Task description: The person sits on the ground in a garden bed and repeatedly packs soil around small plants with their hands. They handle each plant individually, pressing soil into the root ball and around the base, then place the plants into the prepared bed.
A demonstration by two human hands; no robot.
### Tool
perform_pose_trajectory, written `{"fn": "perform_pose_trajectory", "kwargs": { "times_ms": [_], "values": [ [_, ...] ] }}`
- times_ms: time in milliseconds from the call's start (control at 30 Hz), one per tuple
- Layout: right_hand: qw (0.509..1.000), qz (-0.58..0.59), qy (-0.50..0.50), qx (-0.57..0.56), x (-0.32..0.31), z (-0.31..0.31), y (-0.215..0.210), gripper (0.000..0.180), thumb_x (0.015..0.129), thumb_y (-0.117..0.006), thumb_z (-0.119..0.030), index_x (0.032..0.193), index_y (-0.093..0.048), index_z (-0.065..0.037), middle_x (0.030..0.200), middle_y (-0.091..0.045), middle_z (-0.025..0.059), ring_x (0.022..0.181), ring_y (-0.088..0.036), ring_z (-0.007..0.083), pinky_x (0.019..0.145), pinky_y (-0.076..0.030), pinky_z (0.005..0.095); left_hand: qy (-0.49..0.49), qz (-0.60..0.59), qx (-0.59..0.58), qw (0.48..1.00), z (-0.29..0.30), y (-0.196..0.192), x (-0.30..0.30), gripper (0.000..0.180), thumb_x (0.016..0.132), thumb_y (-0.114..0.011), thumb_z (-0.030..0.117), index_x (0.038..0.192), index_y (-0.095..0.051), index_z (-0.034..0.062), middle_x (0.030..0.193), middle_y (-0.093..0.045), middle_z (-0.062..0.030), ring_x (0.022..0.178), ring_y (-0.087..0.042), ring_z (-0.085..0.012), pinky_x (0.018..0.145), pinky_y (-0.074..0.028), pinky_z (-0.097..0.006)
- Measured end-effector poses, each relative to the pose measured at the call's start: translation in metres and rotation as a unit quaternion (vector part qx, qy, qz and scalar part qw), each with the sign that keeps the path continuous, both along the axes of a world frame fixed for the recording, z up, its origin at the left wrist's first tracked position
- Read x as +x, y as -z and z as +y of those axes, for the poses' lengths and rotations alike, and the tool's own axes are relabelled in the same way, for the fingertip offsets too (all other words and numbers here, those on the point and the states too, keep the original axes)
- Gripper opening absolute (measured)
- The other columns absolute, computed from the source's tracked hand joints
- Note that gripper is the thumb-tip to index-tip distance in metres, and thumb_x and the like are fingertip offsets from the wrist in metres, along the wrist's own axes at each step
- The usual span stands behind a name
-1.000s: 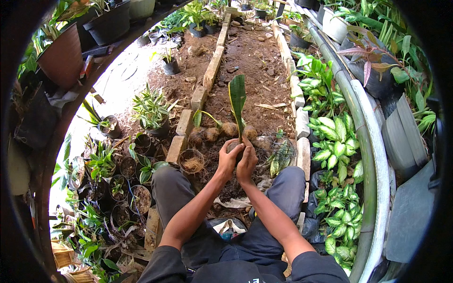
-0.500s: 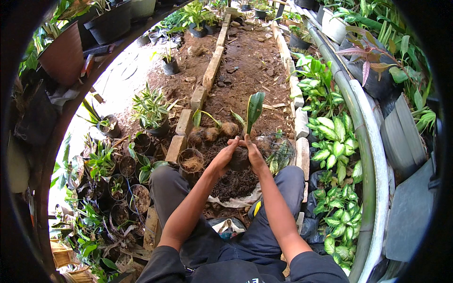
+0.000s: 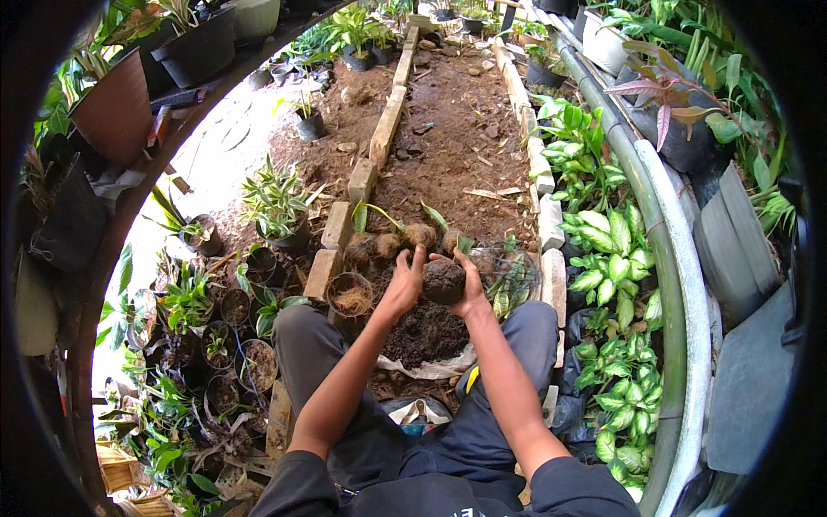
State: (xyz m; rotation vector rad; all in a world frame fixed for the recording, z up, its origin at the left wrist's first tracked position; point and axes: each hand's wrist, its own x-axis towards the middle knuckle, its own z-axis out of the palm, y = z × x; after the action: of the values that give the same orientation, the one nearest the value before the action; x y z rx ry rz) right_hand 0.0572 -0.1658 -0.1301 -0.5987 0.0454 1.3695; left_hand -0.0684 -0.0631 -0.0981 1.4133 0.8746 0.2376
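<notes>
A dark, rounded soil ball [image 3: 443,283] rests in my right hand [image 3: 471,289], whose fingers curl round its right side. The plant is tipped away from me, so the ball faces up and only a bit of green leaf [image 3: 465,245] shows past my fingers. My left hand [image 3: 405,283] is just left of the ball, fingers stretched and apart, apparently holding nothing. Below both hands is a heap of dark potting soil [image 3: 426,334] on a pale sheet [image 3: 422,370]. Beyond them, several brown fibrous balls [image 3: 419,235] with small leaves sit in a row.
A clear cup of brown fibre [image 3: 351,295] stands by my left knee. Beside my right knee lies a clear plastic container with leafy plants [image 3: 512,280]. Bricks [image 3: 385,129] edge the soil bed ahead. Potted plants [image 3: 280,211] crowd the left; a bamboo rail [image 3: 662,284] runs along the right.
The plant has tipped from upright to leaning away, bringing its soil ball up into view. My left hand has come away from it to the left, while my right hand keeps hold.
</notes>
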Motion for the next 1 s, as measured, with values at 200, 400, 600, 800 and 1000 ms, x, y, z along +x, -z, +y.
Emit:
{"fn": "perform_pose_trajectory", "kwargs": {
  "times_ms": [200,400,600,800,1000],
  "values": [
    [0.997,0.033,0.027,-0.059,-0.016,0.001,0.001,0.044,0.099,-0.049,-0.048,0.12,-0.063,-0.011,0.106,-0.069,0.0059,0.094,-0.068,0.0238,0.083,-0.058,0.0403,0.054,-0.123,0.604,0.786,-0.027,0.01,-0.008,0.062,0.088,-0.067,0.045,0.142,-0.052,0.0173,0.153,-0.037,-0.0169,0.14,-0.038,-0.0394,0.114,-0.03,-0.055],
    [1.0,-0.012,0.025,0.008,-0.009,0.007,0.052,0.038,0.101,-0.052,-0.042,0.12,-0.064,-0.011,0.107,-0.067,0.004,0.094,-0.067,0.0192,0.081,-0.058,0.0367,0.004,-0.205,0.591,0.78,-0.033,0.026,-0.001,0.035,0.085,-0.073,0.027,0.117,-0.071,0.0117,0.127,-0.062,-0.0127,0.123,-0.055,-0.0365,0.105,-0.045,-0.049],
    [0.999,0.027,-0.018,0.007,-0.01,0.011,0.066,0.037,0.103,-0.051,-0.039,0.112,-0.065,-0.006,0.101,-0.068,0.0043,0.088,-0.067,0.0155,0.076,-0.058,0.0314,-0.04,-0.237,0.571,0.785,-0.038,0.042,-0.005,0.024,0.081,-0.074,0.014,0.103,-0.073,0.0077,0.108,-0.068,-0.0102,0.105,-0.062,-0.0325,0.095,-0.051,-0.046],
    [1.0,0.023,-0.001,0.013,-0.016,0.008,0.068,0.031,0.103,-0.049,-0.033,0.102,-0.066,-0.008,0.091,-0.067,0.0038,0.081,-0.066,0.0153,0.071,-0.057,0.031,-0.045,-0.224,0.557,0.799,-0.038,0.05,-0.002,0.021,0.078,-0.074,0.019,0.095,-0.071,0.0069,0.102,-0.067,-0.0099,0.103,-0.063,-0.0318,0.091,-0.052,-0.046],
    [1.0,0.008,0.006,-0.01,-0.015,0.005,0.072,0.023,0.103,-0.047,-0.025,0.108,-0.063,-0.009,0.096,-0.065,0.004,0.079,-0.065,0.0149,0.07,-0.058,0.0317,-0.05,-0.228,0.545,0.805,-0.038,0.049,-0.004,0.024,0.073,-0.075,0.018,0.094,-0.07,0.0066,0.101,-0.067,-0.011,0.102,-0.063,-0.0321,0.091,-0.052,-0.046]
  ]
}}
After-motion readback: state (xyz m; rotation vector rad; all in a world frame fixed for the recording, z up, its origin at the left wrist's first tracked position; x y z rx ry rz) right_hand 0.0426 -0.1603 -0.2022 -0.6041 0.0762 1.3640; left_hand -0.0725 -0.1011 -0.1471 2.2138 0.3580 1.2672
